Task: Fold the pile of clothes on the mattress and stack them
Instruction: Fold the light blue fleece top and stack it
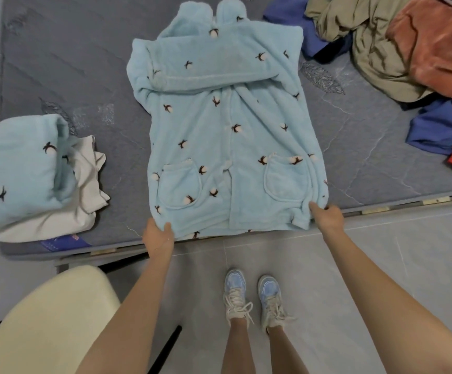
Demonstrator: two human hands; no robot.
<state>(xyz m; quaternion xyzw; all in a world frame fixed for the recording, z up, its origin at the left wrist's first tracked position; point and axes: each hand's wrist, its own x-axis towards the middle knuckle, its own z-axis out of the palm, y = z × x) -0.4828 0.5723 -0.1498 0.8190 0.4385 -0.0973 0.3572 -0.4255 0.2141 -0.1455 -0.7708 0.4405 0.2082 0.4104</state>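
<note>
On the mattress [57, 63], left hand [157, 234] and right hand [326, 215] pinch the blue robe [233, 130].

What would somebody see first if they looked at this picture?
The big fluffy light blue robe jumps out first, spread flat in the middle of the grey mattress, with the left hand and right hand gripping its two near corners. Next comes the folded stack at the left edge, topped by a matching blue piece, and the jumbled pile of clothes in the far right corner.
</note>
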